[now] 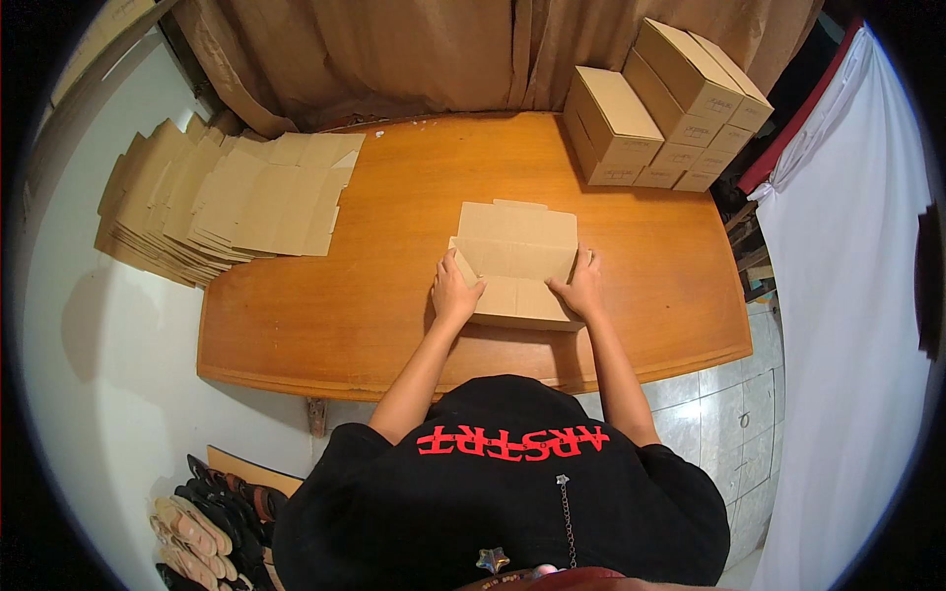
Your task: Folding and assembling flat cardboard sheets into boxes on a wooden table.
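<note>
A brown cardboard box (517,259) sits on the wooden table in front of me. Its lid panel stands raised at the far side with a narrow tuck flap along the top edge, so the inside shows. On the left end wall, my left hand (456,294) grips the box, its thumb over the near corner and its fingers along the outside. My right hand (581,288) holds the opposite end the same way, thumb toward the inside. The fingers' undersides are partly hidden by the box walls.
Flat, unfolded cardboard blanks (281,197) lie in a fanned stack at the table's far left. Several closed boxes (680,94) are piled at the far right. The wooden table (374,315) has a curved near edge. Brown curtain (394,59) hangs behind; sandals (202,532) lie lower left.
</note>
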The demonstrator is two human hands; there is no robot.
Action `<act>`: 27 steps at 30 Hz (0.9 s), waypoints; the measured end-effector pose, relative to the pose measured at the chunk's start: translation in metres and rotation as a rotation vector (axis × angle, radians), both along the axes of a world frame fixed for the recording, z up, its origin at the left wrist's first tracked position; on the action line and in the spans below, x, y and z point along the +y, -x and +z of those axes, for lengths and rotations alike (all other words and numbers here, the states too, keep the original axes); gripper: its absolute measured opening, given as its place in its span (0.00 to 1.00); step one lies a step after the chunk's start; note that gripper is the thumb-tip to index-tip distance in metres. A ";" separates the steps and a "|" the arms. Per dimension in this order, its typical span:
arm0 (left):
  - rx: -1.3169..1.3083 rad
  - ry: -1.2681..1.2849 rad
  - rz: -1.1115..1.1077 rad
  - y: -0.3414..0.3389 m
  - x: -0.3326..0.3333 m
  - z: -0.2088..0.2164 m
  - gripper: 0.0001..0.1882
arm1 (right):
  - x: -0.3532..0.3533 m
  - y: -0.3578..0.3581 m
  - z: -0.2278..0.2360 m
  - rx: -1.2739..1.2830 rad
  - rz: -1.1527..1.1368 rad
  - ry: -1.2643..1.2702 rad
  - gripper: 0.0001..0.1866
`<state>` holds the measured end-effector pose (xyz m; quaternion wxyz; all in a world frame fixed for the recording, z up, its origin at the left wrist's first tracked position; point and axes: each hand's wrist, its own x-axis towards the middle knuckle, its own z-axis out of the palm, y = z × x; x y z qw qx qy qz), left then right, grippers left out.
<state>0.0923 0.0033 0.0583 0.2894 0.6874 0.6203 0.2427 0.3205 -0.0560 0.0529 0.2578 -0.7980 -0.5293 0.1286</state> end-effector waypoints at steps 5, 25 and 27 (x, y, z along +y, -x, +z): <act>0.014 -0.023 -0.004 0.001 -0.002 0.001 0.43 | -0.004 0.008 0.005 -0.125 -0.017 0.003 0.48; -1.145 0.190 -0.167 0.058 0.009 0.042 0.45 | 0.024 0.017 0.012 0.238 0.013 -0.463 0.41; -1.098 -0.014 -0.143 0.055 0.018 0.045 0.44 | 0.031 0.015 0.001 0.304 0.072 -0.519 0.40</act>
